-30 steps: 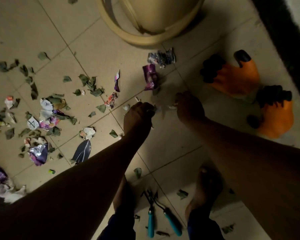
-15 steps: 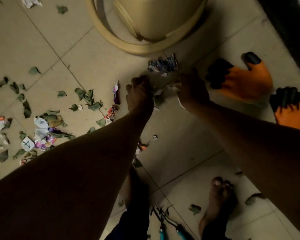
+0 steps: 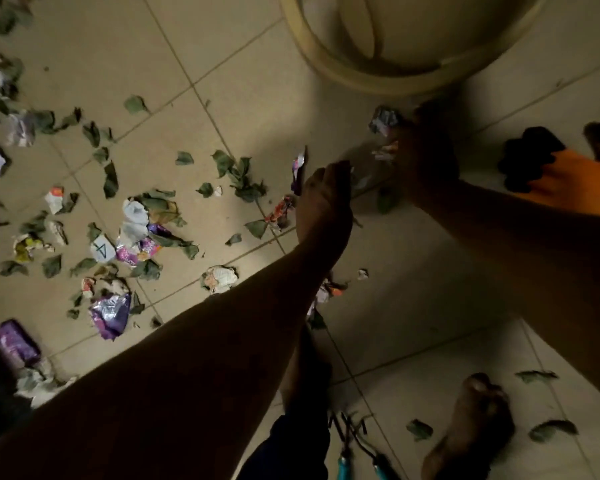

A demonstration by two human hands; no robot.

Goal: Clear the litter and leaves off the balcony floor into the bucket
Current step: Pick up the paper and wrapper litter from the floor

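Bulk of the job left: leaves (image 3: 238,176) and wrappers (image 3: 137,242) lay scattered well left of the bucket (image 3: 378,79), a few more near the bare feet below it. Left hand (image 3: 323,199), below-left of the bucket, grip curled; whether it held anything, cannot tell. Right hand (image 3: 425,150), just under the bucket rim, grip clenched on crumpled litter (image 3: 383,121). Orange gloves (image 3: 568,174) lay unused to the right. Versus a second ago, both hands had moved up from mid-floor toward the bucket.
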